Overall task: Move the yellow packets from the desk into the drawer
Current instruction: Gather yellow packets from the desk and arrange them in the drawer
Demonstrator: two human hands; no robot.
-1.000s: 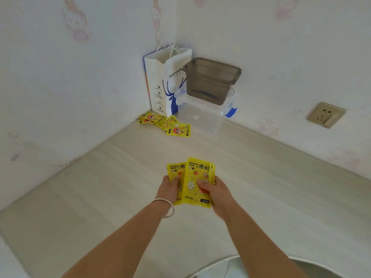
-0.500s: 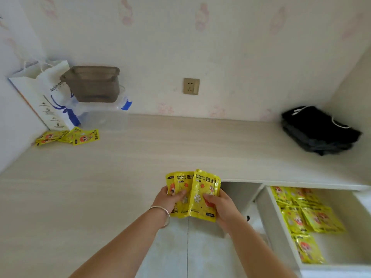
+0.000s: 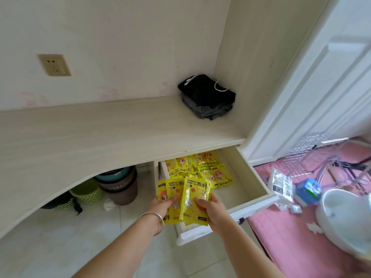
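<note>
I have both grips clamped on a fanned handful of yellow packets, left hand on one edge, right hand on the other, over the front of the open drawer. Many packets already lie inside it, toward the back. This handful is not yet released. The counter in view carries only folded dark clothes.

Printed upside down near the top edge of the held packets: "HAND WARMER", beside large Chinese characters. Along the lower edge of the same packets, small capitals, partly readable, starting "MANYUA" on the front one and "VICIA" on the one behind. On the packets in the drawer and on the white pack, print too small to read.
</note>
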